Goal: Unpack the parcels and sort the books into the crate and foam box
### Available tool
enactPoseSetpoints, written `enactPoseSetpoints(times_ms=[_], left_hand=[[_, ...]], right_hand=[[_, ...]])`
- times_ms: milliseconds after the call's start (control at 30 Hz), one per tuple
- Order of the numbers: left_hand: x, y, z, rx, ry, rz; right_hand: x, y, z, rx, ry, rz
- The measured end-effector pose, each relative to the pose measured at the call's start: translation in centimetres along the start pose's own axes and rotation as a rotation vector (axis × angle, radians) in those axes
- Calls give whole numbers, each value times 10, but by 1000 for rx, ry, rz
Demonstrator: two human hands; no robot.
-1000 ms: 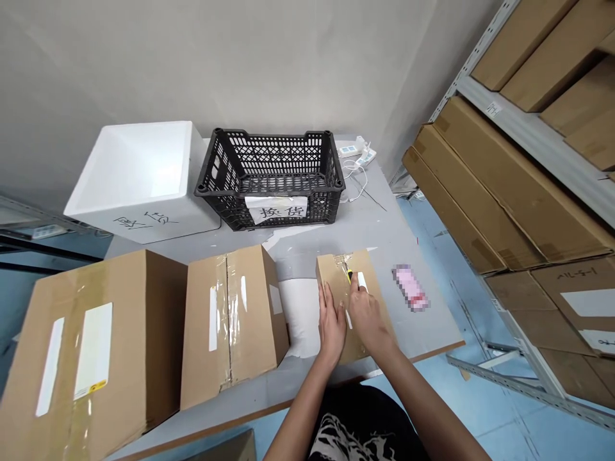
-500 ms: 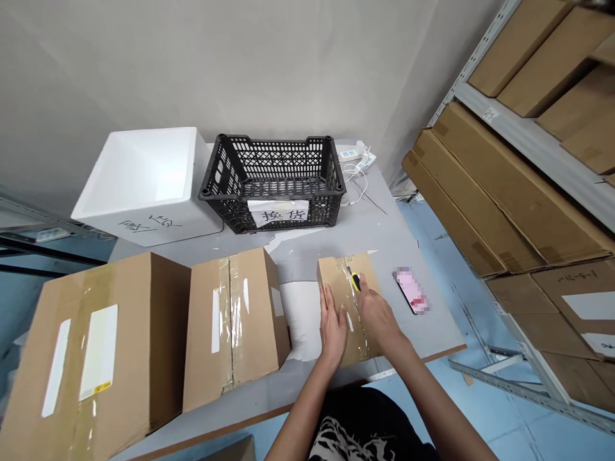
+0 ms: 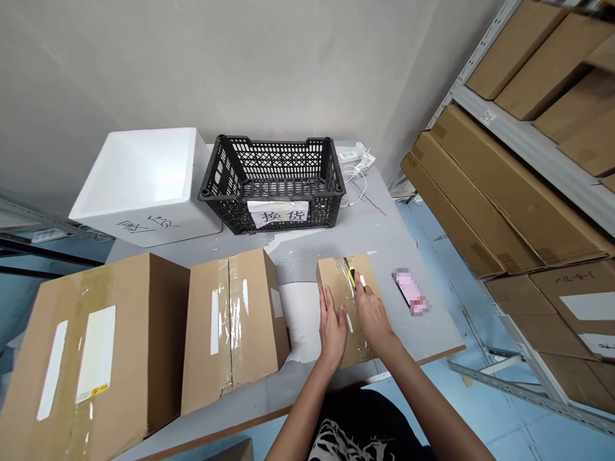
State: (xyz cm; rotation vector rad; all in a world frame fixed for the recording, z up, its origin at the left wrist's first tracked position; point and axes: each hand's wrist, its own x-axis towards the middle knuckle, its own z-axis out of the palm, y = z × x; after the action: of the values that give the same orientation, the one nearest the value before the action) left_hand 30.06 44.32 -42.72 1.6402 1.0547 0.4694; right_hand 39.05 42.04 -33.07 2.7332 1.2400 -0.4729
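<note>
A small taped cardboard box (image 3: 342, 298) lies on the grey table (image 3: 432, 320) in front of me. My left hand (image 3: 332, 328) rests on the left part of its top, fingers stretched out and pointing away from me. In my right hand (image 3: 372, 315) is a yellow and black box cutter (image 3: 351, 273), gripped with the fingers wrapped round it. Its tip sits near the far end of the clear tape (image 3: 350, 298) along the middle of the box top.
To the left stand a medium carton (image 3: 250, 320) and a larger carton (image 3: 120, 371). Behind are a black plastic crate (image 3: 273, 187) and a white foam box (image 3: 144, 173). A phone (image 3: 410, 291) lies right of the small box. Shelves of cartons (image 3: 504, 192) rise at the right.
My right hand has shifted slightly left with the box cutter, and the tip is now a little farther toward the box's far edge. My left hand stays in place.
</note>
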Motion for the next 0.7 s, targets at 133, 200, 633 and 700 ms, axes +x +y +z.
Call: enactPoseSetpoints(times_ms=[133, 200, 633, 700], left_hand=[[0, 0, 1, -4, 7, 12], [0, -1, 1, -1, 10, 22], [0, -1, 1, -15, 12, 7], [0, -2, 1, -10, 8, 6]], right_hand=[[0, -2, -1, -60, -2, -7], [2, -4, -4, -70, -5, -7], [0, -12, -8, -186, 24, -33], [-2, -11, -4, -181, 19, -30]])
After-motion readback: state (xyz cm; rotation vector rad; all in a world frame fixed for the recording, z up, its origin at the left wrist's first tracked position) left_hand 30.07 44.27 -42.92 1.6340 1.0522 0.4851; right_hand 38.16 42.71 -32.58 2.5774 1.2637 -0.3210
